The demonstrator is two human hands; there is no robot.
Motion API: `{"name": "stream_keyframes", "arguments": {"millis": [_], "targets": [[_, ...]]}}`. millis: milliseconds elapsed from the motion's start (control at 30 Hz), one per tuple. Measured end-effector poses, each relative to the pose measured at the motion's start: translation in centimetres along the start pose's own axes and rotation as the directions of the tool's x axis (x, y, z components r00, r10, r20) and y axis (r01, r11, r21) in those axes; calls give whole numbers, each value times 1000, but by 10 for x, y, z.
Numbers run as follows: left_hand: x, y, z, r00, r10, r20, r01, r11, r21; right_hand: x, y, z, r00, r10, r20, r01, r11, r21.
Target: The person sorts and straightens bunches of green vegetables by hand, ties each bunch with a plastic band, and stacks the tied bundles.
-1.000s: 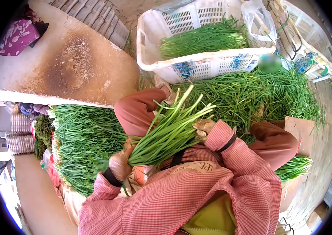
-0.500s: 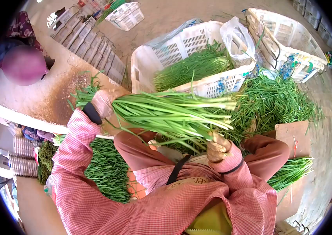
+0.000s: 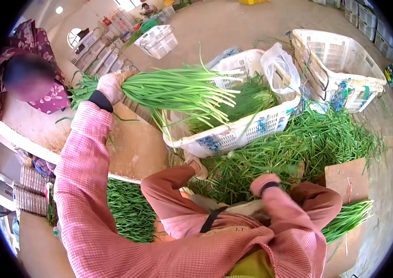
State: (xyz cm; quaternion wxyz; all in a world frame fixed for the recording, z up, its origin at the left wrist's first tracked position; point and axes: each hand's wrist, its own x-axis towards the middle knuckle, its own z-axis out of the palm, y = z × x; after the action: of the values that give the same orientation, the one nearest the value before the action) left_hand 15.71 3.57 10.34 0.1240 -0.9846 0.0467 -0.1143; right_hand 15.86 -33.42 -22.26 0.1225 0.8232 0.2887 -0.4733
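My left hand [image 3: 111,86], gloved, is closed around a bunch of long green chives [image 3: 178,91]. The bunch is held up level, its pale cut ends pointing right over the white plastic crate [image 3: 247,132] and its leaf tips sticking out left of the hand. More chives [image 3: 247,102] lie inside that crate. My right hand [image 3: 265,184] is apart from the bunch, low over the loose heap of chives [image 3: 270,155] near my knee. Motion smears it, and its fingers cannot be made out.
A table [image 3: 136,143] extends on the left, where another person [image 3: 29,69] sits. Below it lies a dense pile of chives [image 3: 131,211]. A second white crate [image 3: 340,65] stands at right. Cardboard [image 3: 347,173] bears a chive bundle [image 3: 349,221] by my right knee.
My left hand has lifted the chives up and to the left. My right hand has left the cut ends and dropped lower toward the heap. The view has tilted up slightly.
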Motion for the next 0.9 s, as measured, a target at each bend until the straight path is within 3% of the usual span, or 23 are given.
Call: {"name": "stream_keyframes", "arguments": {"millis": [33, 67, 133, 233, 300, 333, 400, 467, 500, 533, 633, 700, 733, 800, 900], "targets": [[-1, 5, -8, 998, 22, -56, -18, 998, 63, 1, -25, 10, 881, 288, -375, -206, 948, 243], [-3, 13, -14, 990, 78, -115, -65, 992, 112, 89, -33, 18, 950, 77, -302, 116, 813, 571], [-13, 35, -30, 995, 15, -94, -2, 991, 135, 79, -73, 2, 729, -48, -683, 558, 619, 552], [-48, 66, -34, 986, -40, -163, 83, 960, 267, 80, -125, -32, 772, -51, -634, 511, 643, 571], [-83, 82, -27, 976, 16, -216, 39, 968, 249, 82, -138, -37, 798, -57, -600, 488, 646, 587], [-104, 96, -23, 974, 11, -226, 67, 939, 337, 84, -141, -37, 804, -56, -592, 484, 641, 596], [-149, 122, -11, 990, -38, -135, 87, 921, 379, 84, -141, -34, 806, -59, -589, 491, 623, 609], [-198, 152, 14, 984, -163, 69, 118, 893, 435, 82, -139, -30, 803, -67, -592, 508, 595, 622], [-224, 169, 33, 979, -172, 108, 113, 904, 413, 79, -137, -26, 804, -69, -591, 514, 582, 630], [-251, 185, 51, 936, -237, 260, 154, 941, 302, 76, -134, -24, 803, -77, -590, 522, 568, 636], [-305, 238, 97, 883, -210, 420, 194, 978, 81, 63, -126, -16, 801, -103, -589, 547, 524, 653], [-324, 239, 100, 818, -101, 566, 190, 977, -101, 52, -122, -14, 800, -132, -586, 566, 491, 662], [-320, 222, 82, 687, 29, 726, 360, 854, -375, 47, -120, -13, 799, -153, -581, 576, 471, 668], [-291, 179, 41, 625, 34, 780, 496, 754, -430, 34, -120, -12, 797, -200, -569, 594, 427, 682], [-238, 141, 32, 906, -205, 371, 401, 698, -593, 16, -122, -17, 791, -295, -536, 610, 305, 731]]}}
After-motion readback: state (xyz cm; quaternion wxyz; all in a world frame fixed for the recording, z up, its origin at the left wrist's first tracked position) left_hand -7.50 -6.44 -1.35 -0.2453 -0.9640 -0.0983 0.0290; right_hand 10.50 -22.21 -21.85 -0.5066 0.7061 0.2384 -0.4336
